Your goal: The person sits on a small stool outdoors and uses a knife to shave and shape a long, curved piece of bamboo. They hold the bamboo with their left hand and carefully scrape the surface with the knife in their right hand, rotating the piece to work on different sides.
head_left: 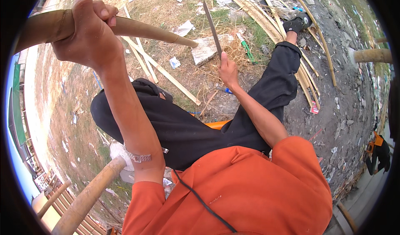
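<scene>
My left hand (91,35) is wrapped round a thick bamboo pole (141,29) that slants down from the upper left. The pole's far end rests at a pale block (205,51) on the ground; whether it stands on top or against it I cannot tell. In my right hand (228,71) is a long dark blade, a machete (212,28), pointing up and away, its handle hidden by my fingers. The blade is just right of the pole's end and apart from it. A green-handled tool (246,49) lies in dry grass to the right of the block.
Split bamboo strips (258,16) lie at the far right, past my outstretched leg (273,78). More strips (160,70) lie to the left of the block. Bamboo posts (93,197) stand at the near left and another post (373,56) at the right. Litter is scattered on the ground.
</scene>
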